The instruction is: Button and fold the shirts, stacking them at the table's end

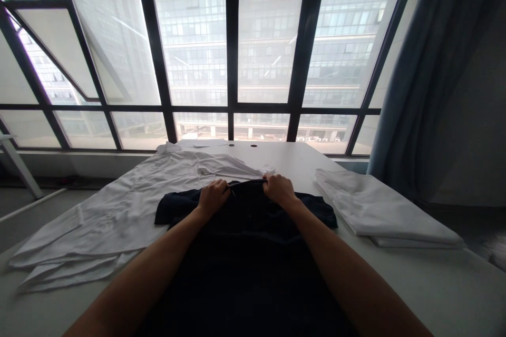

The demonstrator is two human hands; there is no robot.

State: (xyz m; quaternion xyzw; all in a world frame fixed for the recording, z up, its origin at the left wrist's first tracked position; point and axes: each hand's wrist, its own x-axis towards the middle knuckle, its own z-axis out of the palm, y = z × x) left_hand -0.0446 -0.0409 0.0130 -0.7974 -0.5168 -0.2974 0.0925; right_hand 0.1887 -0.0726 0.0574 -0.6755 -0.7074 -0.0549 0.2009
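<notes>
The shirt (253, 253) is gripped at its collar (247, 183), seemingly, by the left hand (213, 196) and right hand (279, 188), both clenched on it, white cloth (158, 189) just beyond; any pull needs even tension.

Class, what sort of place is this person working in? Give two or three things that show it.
Probably an office-like workroom for garments: a gridded window faces an office block, a white table holds a folded white stack, and the left hand and right hand pinch a dark shirt.
</notes>
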